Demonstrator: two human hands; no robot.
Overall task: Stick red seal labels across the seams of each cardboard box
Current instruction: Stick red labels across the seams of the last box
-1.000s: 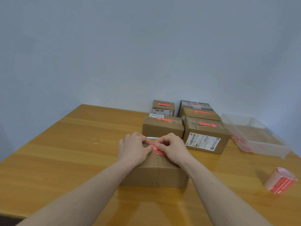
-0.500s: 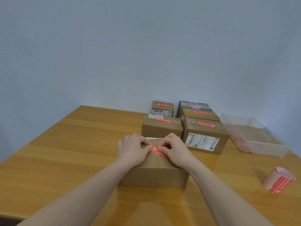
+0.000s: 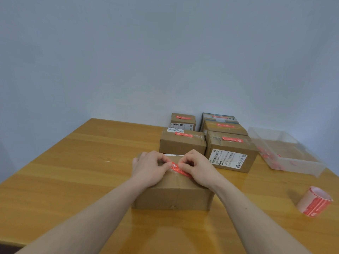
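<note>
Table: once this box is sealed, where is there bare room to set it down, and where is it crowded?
Bare wood lies across the whole left side of the table, left of the box being sealed, and in front of it between the forearms. A smaller patch lies between that box and the label roll. The far right is crowded: sealed boxes and the clear bin.

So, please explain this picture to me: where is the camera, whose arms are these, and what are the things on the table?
The camera sits on a person's head and looks down at their own bare arms. The left hand and the right hand press a red seal label onto the nearest cardboard box on the wooden table. Behind it stand sealed boxes that already carry red labels. To the right lie a clear plastic tray and a roll of labels.
</note>
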